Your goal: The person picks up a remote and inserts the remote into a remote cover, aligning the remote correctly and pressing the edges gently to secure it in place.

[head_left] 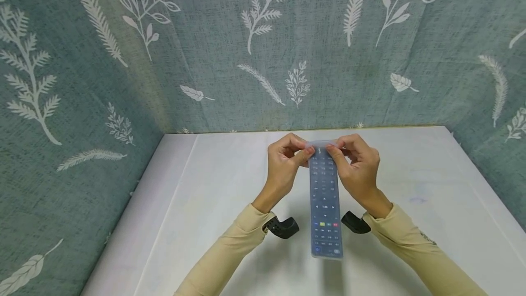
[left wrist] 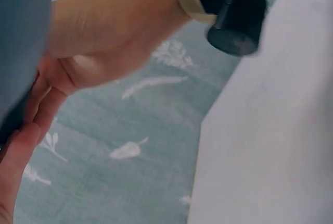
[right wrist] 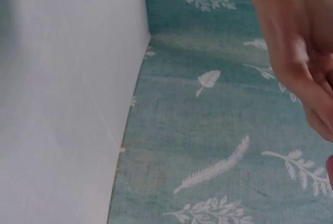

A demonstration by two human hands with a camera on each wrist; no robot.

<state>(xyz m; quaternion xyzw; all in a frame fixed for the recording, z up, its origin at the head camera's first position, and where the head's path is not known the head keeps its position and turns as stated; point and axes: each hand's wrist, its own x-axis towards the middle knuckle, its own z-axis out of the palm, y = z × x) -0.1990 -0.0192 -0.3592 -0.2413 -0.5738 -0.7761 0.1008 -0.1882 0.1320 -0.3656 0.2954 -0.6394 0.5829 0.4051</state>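
A long dark remote control [head_left: 325, 191] with several rows of small buttons hangs between the hands in the head view, its lower end toward the person. A clear sleeve [head_left: 320, 143] covers it and extends past its far end. The left hand [head_left: 285, 161] pinches the sleeve's far left corner between thumb and fingers. On the opposite corner, the right hand [head_left: 358, 166] pinches the sleeve in the same way. In the left wrist view, a blurred bluish part of the remote fills the left edge. The right wrist view shows only part of a hand at its right side.
Beneath the hands lies a white tabletop [head_left: 222, 186]. Blue-green fabric walls [head_left: 213, 40] with white leaf prints enclose its back and sides. Black wrist cameras [head_left: 283, 227] are strapped over both beige sleeves. A shadow falls below the remote.
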